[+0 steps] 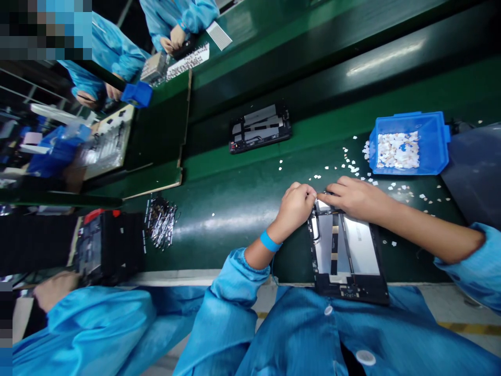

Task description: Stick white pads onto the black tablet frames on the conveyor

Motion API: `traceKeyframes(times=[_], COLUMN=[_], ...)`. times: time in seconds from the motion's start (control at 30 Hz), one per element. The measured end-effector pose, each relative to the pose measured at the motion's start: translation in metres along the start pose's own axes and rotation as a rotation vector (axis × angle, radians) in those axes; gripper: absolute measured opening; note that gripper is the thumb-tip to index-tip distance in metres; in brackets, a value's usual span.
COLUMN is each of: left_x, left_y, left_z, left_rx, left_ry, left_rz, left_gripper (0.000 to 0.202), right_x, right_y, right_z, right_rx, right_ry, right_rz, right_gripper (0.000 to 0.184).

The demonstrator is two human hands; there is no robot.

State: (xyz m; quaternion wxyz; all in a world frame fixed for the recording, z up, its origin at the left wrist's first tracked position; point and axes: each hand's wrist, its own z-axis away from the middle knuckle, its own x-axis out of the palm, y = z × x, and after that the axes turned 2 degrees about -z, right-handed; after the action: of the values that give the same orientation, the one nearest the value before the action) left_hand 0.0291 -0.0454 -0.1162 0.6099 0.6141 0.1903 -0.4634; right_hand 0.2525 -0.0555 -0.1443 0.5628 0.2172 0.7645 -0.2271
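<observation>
Grip of left hand (293, 210) (pinched), beside right hand (355, 197), touches the opened tablet (358, 243).

I get uneven light: soft white glare on the green counter (235, 209) left of centre, a brighter streak at upper right, dimness at far left. The left edge looks stretched and smeared; coarse pixel blocks mask the upper-left corner.

An opened tablet (346, 250) is set at the near edge of the desk (227, 219). Behind it, a second tablet (260, 129) is placed to the left and a bin (435, 143) to the right. Scraps (395, 150) are held in the bin and strewn before it. Strips (161, 223) are heaped at left.
</observation>
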Motion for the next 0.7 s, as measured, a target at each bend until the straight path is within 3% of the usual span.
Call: traceKeyframes(times=[0.2, 0.3, 0.5, 0.6, 0.7], left_x=[0.013, 0.021, 0.028, 0.027, 0.024], left_y=[-0.001, -0.008, -0.018, -0.017, -0.014], left_z=[0.008, 0.003, -0.005, -0.002, -0.001], left_rx=[-0.030, -0.109, -0.185, -0.180, -0.148], left_ry=[0.117, 0.175, 0.138, 0.175, 0.138], left_rz=[0.027, 0.124, 0.274, 0.249, 0.197], left_gripper=[0.008, 0.018, 0.016, 0.016, 0.020], right_x=[0.001, 0.004, 0.008, 0.009, 0.008], right_y=[0.001, 0.002, 0.004, 0.004, 0.003], right_z=[0.000, 0.001, 0.003, 0.003, 0.004], right_rx=[-0.008, -0.008, -0.020, -0.024, -0.020], right_ry=[-0.004, 0.011, 0.013, 0.005, 0.000], right_rz=[-0.026, -0.053, -0.035, -0.023, -0.009], right_gripper=[0.040, 0.040, 0.039, 0.042, 0.041])
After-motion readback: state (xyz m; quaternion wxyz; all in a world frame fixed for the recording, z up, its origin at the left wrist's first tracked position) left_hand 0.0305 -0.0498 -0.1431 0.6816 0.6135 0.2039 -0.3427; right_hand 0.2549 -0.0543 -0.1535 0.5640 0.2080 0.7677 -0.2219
